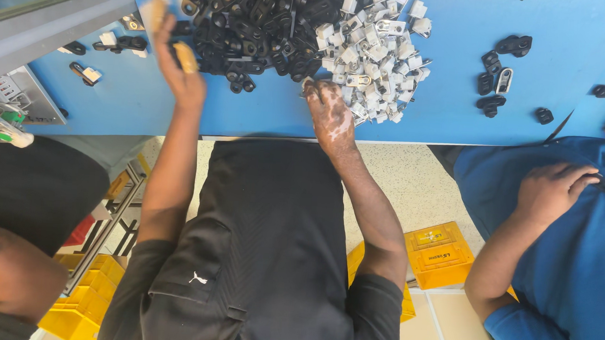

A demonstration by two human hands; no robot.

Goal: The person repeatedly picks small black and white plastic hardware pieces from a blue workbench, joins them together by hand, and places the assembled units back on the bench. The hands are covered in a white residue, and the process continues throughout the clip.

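A heap of small black plastic parts [255, 20] lies on the blue table [462, 75], with a heap of small white parts [376, 55] beside it on the right. My left hand [180, 61] is at the left edge of the black heap. Its fingertips are wrapped in tan tape and spread apart, and I see nothing gripped. My right hand [330, 112] rests palm down at the near edge of the white heap. Its fingertips are dug in among the pieces, so any grip is hidden.
Loose black parts [497, 70] lie scattered to the right, and a few more [107, 42] to the left. A co-worker in a blue shirt [577, 264] sits at the right, hand [553, 189] by the chest. Another person's arm [9, 271] is on the left. Grey control box [6, 96]; yellow bins [441, 252] below.
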